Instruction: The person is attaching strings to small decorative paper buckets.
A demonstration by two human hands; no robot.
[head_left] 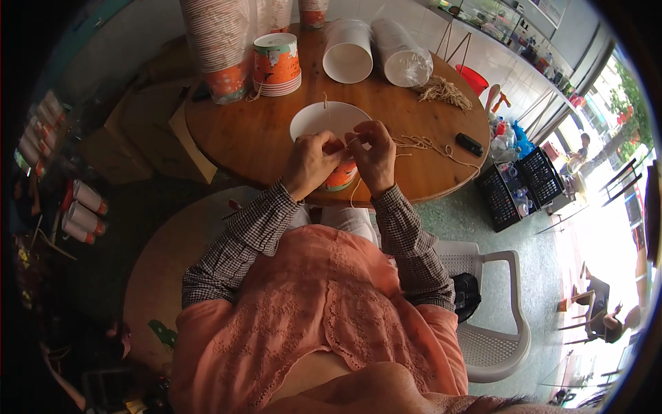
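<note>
Twine (420, 143) runs from the tabletop's right side to our hands. At the near edge, our left hand (310, 162) and right hand (376, 155), fingers pinched on it, steady the paper bucket (329, 131) for threading.

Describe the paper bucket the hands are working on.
The white-lined paper bucket with an orange printed outside stands upright at the near edge of the round wooden table, its mouth open. The left hand and right hand cover its near rim, pinching tan twine there; a short twine piece sticks up at the far rim.
</note>
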